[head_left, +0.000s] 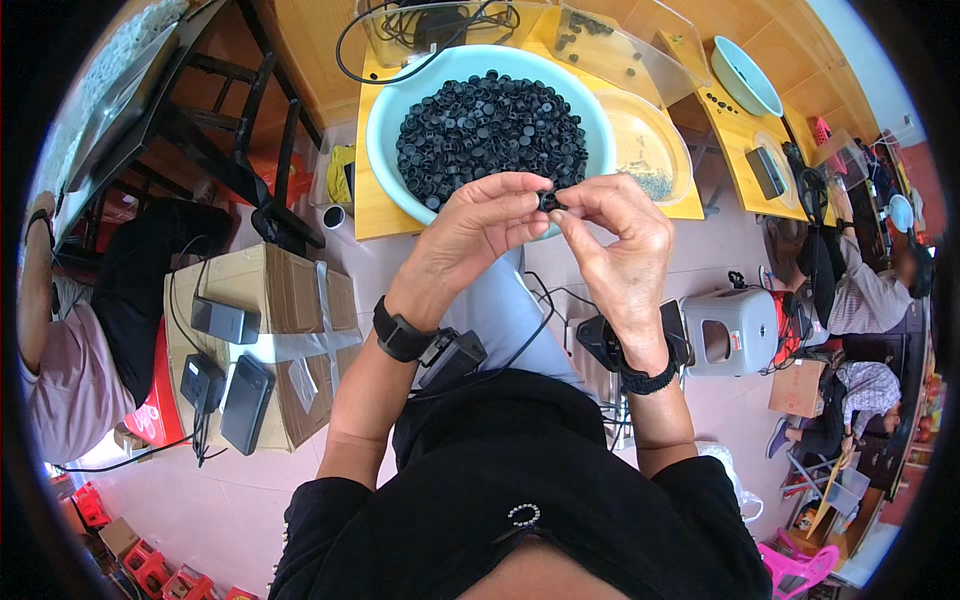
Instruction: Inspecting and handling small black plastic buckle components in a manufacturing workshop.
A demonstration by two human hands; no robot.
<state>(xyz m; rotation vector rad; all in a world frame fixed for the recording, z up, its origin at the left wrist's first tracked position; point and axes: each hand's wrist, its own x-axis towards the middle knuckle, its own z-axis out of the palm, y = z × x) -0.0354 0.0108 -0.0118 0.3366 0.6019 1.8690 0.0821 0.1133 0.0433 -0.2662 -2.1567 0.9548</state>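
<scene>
My bare left forearm [365, 405] slants in from seven o'clock, my bare right forearm [662, 410] from five; my left hand [458, 232] and right hand [628, 242] nearly meet at twelve, curled fingers [512, 184] pinched inward.

Place: a small, informal workshop for handwork, shared by several people
Bulk stock: a light-blue basin [377, 140] was heaped with small black parts [490, 135] on a yellow wooden desk [376, 218]
Sorting trays: a clear tray [660, 65] at the far side held scattered dark pieces, and a round shallow tray [640, 130] on the right held tiny bits
Second desk [735, 137]: on the far right it carried another blue basin [745, 75]
Company: one person [85, 370] was on the left, two others [868, 290] on the right
Furnishing: plastic stools [745, 335] and a cardboard box [305, 285] stood about on the tiled floor [250, 500]
</scene>
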